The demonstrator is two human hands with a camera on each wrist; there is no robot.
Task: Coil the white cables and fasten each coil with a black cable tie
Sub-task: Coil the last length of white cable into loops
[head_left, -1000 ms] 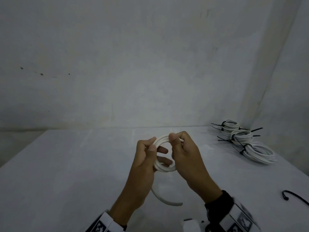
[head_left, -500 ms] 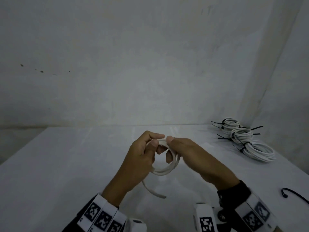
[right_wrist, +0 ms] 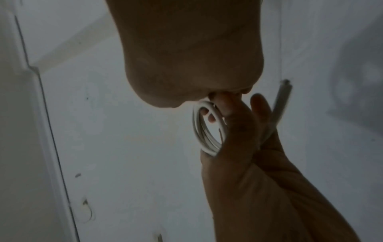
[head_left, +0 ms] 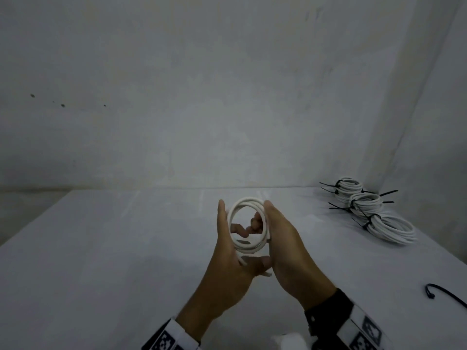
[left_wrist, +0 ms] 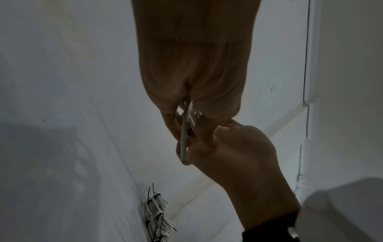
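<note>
A white cable coil (head_left: 249, 224) stands upright above the table, its ring facing me, held between both hands. My left hand (head_left: 226, 238) grips its left side, with fingers curled through the ring. My right hand (head_left: 283, 236) grips the right side. A short loose cable end (head_left: 241, 261) sticks out at the bottom by my left palm. In the right wrist view the coil (right_wrist: 205, 131) sits in the left hand (right_wrist: 244, 139), and the cable end (right_wrist: 282, 101) points up. In the left wrist view the cable (left_wrist: 185, 139) runs between both hands. A loose black cable tie (head_left: 444, 295) lies on the table at the right.
Three coils fastened with black ties lie at the back right: the far coil (head_left: 348, 188), the middle coil (head_left: 365, 204) and the large near coil (head_left: 391, 229). The white table (head_left: 101, 248) meets walls at the back and the right.
The hanging cable tail has been wound in; only a short end now sticks out. The coil has turned upright to face me, with a hand on each side.
</note>
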